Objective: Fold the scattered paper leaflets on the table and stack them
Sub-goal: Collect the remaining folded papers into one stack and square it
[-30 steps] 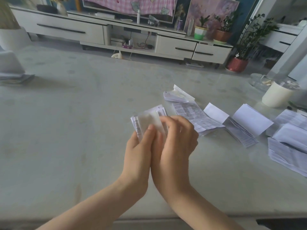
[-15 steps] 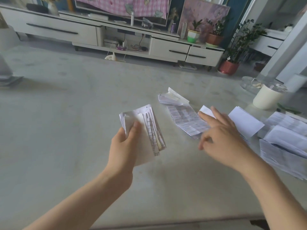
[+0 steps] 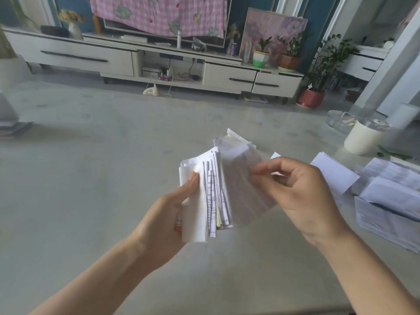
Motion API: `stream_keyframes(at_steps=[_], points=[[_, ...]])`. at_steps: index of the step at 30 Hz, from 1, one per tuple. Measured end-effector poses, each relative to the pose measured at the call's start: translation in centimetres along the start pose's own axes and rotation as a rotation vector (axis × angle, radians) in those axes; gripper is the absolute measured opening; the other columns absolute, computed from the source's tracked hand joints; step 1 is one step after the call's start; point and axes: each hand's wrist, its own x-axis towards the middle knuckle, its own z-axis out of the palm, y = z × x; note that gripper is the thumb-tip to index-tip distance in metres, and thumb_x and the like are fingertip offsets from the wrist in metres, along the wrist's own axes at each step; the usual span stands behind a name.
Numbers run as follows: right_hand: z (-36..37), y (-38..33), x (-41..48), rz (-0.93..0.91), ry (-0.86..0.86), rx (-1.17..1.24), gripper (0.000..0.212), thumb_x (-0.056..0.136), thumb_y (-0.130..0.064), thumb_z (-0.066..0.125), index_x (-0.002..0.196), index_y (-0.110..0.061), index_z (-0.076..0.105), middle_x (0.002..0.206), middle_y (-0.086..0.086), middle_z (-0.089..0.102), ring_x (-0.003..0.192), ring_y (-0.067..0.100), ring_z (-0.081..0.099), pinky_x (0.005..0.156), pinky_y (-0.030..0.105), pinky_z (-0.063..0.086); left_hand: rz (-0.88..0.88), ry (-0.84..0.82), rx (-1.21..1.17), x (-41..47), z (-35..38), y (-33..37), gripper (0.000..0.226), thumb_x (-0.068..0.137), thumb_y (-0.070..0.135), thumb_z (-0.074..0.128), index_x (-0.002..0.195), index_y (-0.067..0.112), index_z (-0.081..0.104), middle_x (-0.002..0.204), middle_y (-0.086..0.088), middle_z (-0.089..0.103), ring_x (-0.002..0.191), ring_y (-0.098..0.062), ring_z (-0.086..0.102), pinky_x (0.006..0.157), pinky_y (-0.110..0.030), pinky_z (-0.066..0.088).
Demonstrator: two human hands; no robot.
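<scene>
My left hand [image 3: 169, 210] grips a stack of folded leaflets [image 3: 204, 196] above the table, thumb pressed on its top sheet. My right hand [image 3: 302, 189] pinches a printed leaflet [image 3: 245, 185] by its right edge and holds it lifted, its left edge against the stack. A crumpled folded leaflet [image 3: 235, 138] lies on the table just behind the lifted one. More unfolded leaflets lie at the right: a white sheet [image 3: 334, 173] and a loose pile [image 3: 391, 196].
A white cylindrical container [image 3: 361, 138] and a clear glass dish [image 3: 338, 120] stand at the table's far right. The pale table [image 3: 91, 178] stretches left, with a stack of books or papers [image 3: 11, 128] at its far left edge. A TV cabinet stands beyond.
My right hand reached right to the printed leaflet on the table, took it, and now holds it lifted beside the stack. The left hand kept holding the stack.
</scene>
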Motion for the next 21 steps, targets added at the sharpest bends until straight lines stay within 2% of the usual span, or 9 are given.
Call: stream_keyframes(at_steps=[4, 6, 8, 10, 12, 13, 15, 17, 21], points=[[2.2, 0.7, -0.6, 0.196, -0.01, 0.232, 0.025, 0.081, -0.003, 0.067, 0.1, -0.016, 0.057, 0.079, 0.0, 0.064, 0.064, 0.004, 0.06, 0.057, 0.015, 0.047, 0.029, -0.081, 0.021, -0.5, 0.0, 0.6, 0.035, 0.071, 0.044, 0.05, 0.071, 0.022, 0.077, 0.075, 0.001, 0.072, 0.059, -0.011, 0.067, 0.052, -0.017, 0.052], [2.7, 1.3, -0.9, 0.175, 0.019, 0.129, 0.038, 0.082, -0.005, 0.067, 0.115, -0.016, 0.051, 0.08, 0.004, 0.063, 0.069, 0.009, 0.06, 0.065, 0.022, 0.049, 0.059, -0.071, 0.041, -0.5, -0.2, 0.7, 0.035, 0.073, 0.045, 0.05, 0.072, 0.024, 0.078, 0.077, 0.002, 0.073, 0.062, -0.01, 0.068, 0.053, -0.018, 0.053], [3.3, 1.8, -1.0, 0.099, 0.044, -0.013, 0.047, 0.082, -0.009, 0.069, 0.124, -0.017, 0.049, 0.08, 0.005, 0.062, 0.07, 0.008, 0.057, 0.069, 0.02, 0.046, 0.091, -0.061, 0.048, -0.4, -0.4, 0.7, 0.034, 0.074, 0.045, 0.05, 0.077, 0.025, 0.078, 0.083, 0.002, 0.073, 0.069, -0.011, 0.069, 0.059, -0.021, 0.056], [3.5, 1.9, -0.9, 0.096, 0.073, -0.072, 0.05, 0.078, -0.019, 0.074, 0.124, -0.02, 0.053, 0.081, -0.001, 0.058, 0.069, 0.003, 0.053, 0.068, 0.014, 0.042, 0.109, -0.065, 0.043, -0.4, -0.4, 0.6, 0.036, 0.075, 0.044, 0.049, 0.088, 0.022, 0.076, 0.091, 0.0, 0.074, 0.076, -0.011, 0.07, 0.065, -0.024, 0.057], [3.4, 1.9, -0.8, 0.188, 0.034, -0.047, 0.048, 0.071, -0.037, 0.076, 0.115, -0.025, 0.06, 0.092, -0.005, 0.057, 0.079, 0.004, 0.054, 0.072, 0.016, 0.041, 0.12, -0.046, 0.015, -0.2, -0.4, 0.6, 0.039, 0.075, 0.042, 0.049, 0.098, 0.019, 0.07, 0.093, -0.001, 0.074, 0.078, -0.011, 0.07, 0.064, -0.024, 0.058], [3.2, 1.9, -0.8, 0.247, -0.016, 0.012, 0.041, 0.072, -0.039, 0.074, 0.109, -0.023, 0.063, 0.098, -0.005, 0.061, 0.088, 0.007, 0.058, 0.076, 0.019, 0.043, 0.119, -0.031, 0.012, -0.1, -0.3, 0.6, 0.04, 0.075, 0.042, 0.05, 0.101, 0.018, 0.068, 0.093, -0.001, 0.074, 0.078, -0.011, 0.07, 0.062, -0.023, 0.057], [3.2, 1.7, -1.0, 0.292, -0.125, 0.144, 0.019, 0.084, -0.028, 0.068, 0.099, -0.015, 0.066, 0.1, -0.001, 0.07, 0.092, 0.012, 0.064, 0.08, 0.026, 0.046, 0.135, 0.005, 0.05, 0.1, -0.3, 0.4, 0.043, 0.074, 0.043, 0.05, 0.105, 0.018, 0.066, 0.093, 0.0, 0.073, 0.077, -0.011, 0.07, 0.06, -0.023, 0.057], [3.4, 1.9, -1.1, 0.181, -0.093, 0.086, 0.01, 0.091, -0.018, 0.059, 0.095, -0.011, 0.065, 0.094, 0.003, 0.072, 0.086, 0.017, 0.066, 0.078, 0.034, 0.051, 0.172, 0.029, 0.087, 0.2, -0.2, 0.1, 0.038, 0.078, 0.042, 0.049, 0.103, 0.018, 0.066, 0.088, 0.001, 0.074, 0.073, -0.009, 0.07, 0.057, -0.022, 0.055], [4.3, 2.3, -1.4, 0.004, -0.018, -0.014, 0.025, 0.088, -0.026, 0.043, 0.099, -0.008, 0.056, 0.088, 0.017, 0.066, 0.083, 0.034, 0.06, 0.077, 0.048, 0.048, 0.271, 0.034, 0.172, 0.0, 0.2, -1.0, 0.031, 0.087, 0.039, 0.044, 0.102, 0.021, 0.065, 0.087, 0.001, 0.074, 0.075, -0.011, 0.07, 0.058, -0.025, 0.056]])
